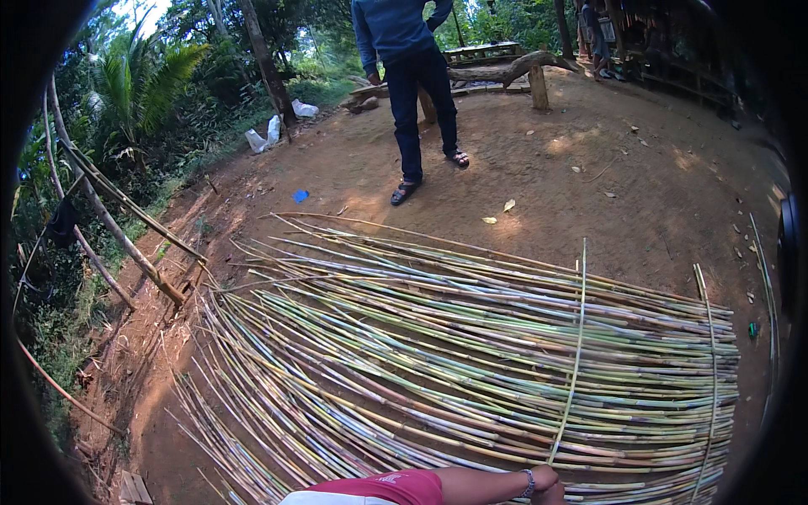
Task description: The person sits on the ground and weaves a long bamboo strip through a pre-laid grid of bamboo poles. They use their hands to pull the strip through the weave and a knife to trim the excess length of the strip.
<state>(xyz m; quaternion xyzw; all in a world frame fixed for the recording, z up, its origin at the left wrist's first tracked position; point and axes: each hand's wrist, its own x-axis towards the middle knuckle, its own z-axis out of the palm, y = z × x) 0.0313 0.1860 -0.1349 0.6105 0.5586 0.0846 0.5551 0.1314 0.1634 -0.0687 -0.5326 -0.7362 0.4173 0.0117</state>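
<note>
Many long, thin cane stalks (438,362), green, yellow and purplish, lie side by side on the ground. Their ends fan out at the left and sit closer together at the right. Across them runs a thin pale-green crosswise stick (576,362). At its near end my left hand (545,479), with a bracelet at the wrist and a red sleeve, is closed, apparently round the stick. Right below it, at the picture's lower edge, a patch of skin (551,496) looks like part of my right hand; its fingers are hidden.
A second crosswise stick (711,370) lies over the right ends. Beyond the stalks a person (412,84) in blue stands on bare earth. Leaning poles (109,210) rise at the left; a log bench (513,71) stands behind. Others are at the far right.
</note>
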